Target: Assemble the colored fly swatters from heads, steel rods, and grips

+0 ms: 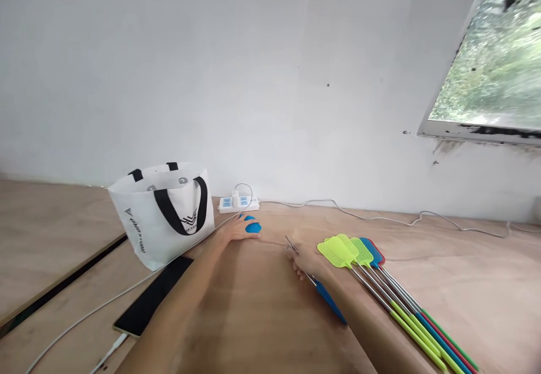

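Near the power strip, my left hand reaches forward, with fingers and thumb closed around a small blue plastic piece; the hand hides part of it, so its kind is unclear. Farther right, my right hand is closed around a thin metal rod whose tip points forward and left. Behind that hand, the rod runs back to a long blue part, partly hidden by my forearm. To its right lie several fly swatters side by side, with yellow-green, blue and red heads, metal shafts and coloured handles.
A white tote bag with black handles stands at left. Beside it lies a black tablet-like device with a white cable plugged in. A white power strip sits by the wall, its cord trailing right. A gap crosses the wooden surface at left.
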`<state>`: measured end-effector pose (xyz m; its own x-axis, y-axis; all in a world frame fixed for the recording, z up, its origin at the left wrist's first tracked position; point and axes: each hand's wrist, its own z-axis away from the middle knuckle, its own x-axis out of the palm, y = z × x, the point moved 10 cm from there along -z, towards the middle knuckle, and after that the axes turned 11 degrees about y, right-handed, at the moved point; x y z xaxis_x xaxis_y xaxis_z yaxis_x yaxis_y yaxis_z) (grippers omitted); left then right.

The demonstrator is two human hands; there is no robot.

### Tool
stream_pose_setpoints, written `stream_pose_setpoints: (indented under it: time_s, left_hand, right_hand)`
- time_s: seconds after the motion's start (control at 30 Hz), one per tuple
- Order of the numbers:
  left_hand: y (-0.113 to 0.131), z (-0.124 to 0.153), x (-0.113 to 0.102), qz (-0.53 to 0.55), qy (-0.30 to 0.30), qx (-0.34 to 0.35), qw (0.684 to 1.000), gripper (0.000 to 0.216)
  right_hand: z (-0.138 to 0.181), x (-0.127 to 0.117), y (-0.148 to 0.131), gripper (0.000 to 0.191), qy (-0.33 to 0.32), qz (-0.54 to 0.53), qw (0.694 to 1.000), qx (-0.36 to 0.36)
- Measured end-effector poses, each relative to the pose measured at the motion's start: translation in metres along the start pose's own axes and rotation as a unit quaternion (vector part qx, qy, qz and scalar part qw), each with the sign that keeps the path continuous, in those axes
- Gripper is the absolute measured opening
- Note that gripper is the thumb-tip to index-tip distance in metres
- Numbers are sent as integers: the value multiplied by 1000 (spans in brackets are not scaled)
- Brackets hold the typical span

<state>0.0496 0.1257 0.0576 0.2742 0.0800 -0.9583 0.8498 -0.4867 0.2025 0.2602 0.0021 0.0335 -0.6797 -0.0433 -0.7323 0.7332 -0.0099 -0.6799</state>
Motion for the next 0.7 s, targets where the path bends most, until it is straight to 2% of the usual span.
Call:
stream_pose_setpoints:
  time_s: [0.13, 0.27, 0.37, 0.47, 0.57, 0.7]
  left_hand:
    - [19, 22, -1, -18, 37, 32, 999, 78]
    - [39, 45, -6, -39, 76, 59, 995, 67]
    - [59, 64, -14, -44, 119, 93, 988, 61]
    - [76, 88, -17, -31, 138, 83, 986, 63]
    - [100, 115, -12, -6, 133, 74, 988, 65]
    - [137, 144, -7, 30, 120, 103, 987, 63]
  right_hand:
    - [-14, 9, -6, 33, 2, -76, 997, 0]
    - [-24, 9, -9, 32, 30, -88, 996, -8]
    - [-29, -7, -2, 31, 72, -44, 996, 3]
    - [-27, -27, 11, 37, 115, 33, 993, 23]
    - [-17, -43, 22, 40, 146, 109, 983, 36]
    - [0, -56, 26, 43, 157, 187, 970, 13]
